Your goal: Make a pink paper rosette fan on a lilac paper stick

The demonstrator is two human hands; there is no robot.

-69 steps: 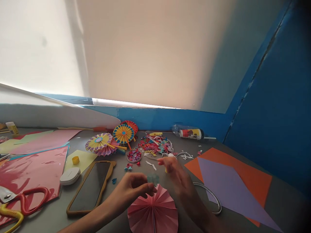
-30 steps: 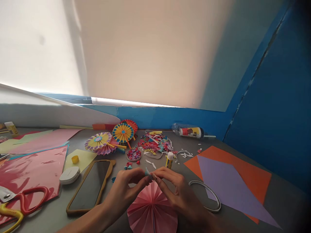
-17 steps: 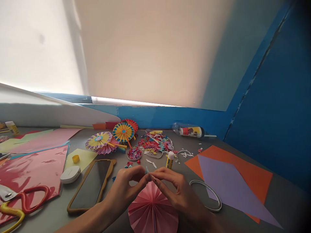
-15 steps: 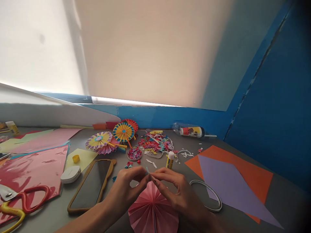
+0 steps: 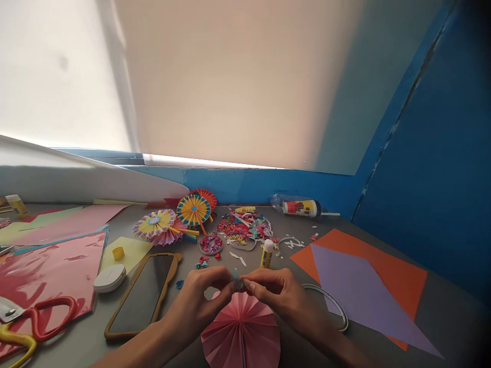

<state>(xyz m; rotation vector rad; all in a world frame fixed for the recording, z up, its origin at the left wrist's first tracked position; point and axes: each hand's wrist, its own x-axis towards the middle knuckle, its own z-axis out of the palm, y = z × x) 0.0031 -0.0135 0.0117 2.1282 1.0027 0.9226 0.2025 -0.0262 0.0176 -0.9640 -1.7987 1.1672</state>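
A small light-blue piece of paper (image 5: 236,279) is pinched between the fingertips of both hands. My left hand (image 5: 209,291) grips its left side, with thumb and forefinger closed. From the other side my right hand (image 5: 276,291) holds it with thumb and fingers pressed together. Right below the hands lies a round pink pleated paper fan (image 5: 241,332), its upper edge partly hidden by my fingers. An uncapped-looking yellow glue stick (image 5: 267,254) stands upright just behind my right hand.
A phone (image 5: 143,291), a white case (image 5: 110,278) and red-yellow scissors (image 5: 42,317) lie to the left. Finished paper fans (image 5: 195,208) and paper scraps (image 5: 245,225) are farther back. Orange (image 5: 406,276) and purple paper (image 5: 356,286) and a white cable loop (image 5: 339,304) lie right.
The fingers have shifted around the light-blue paper, and more of it shows above the fingertips. My right hand's fingers have curled in closer. The view has moved slightly.
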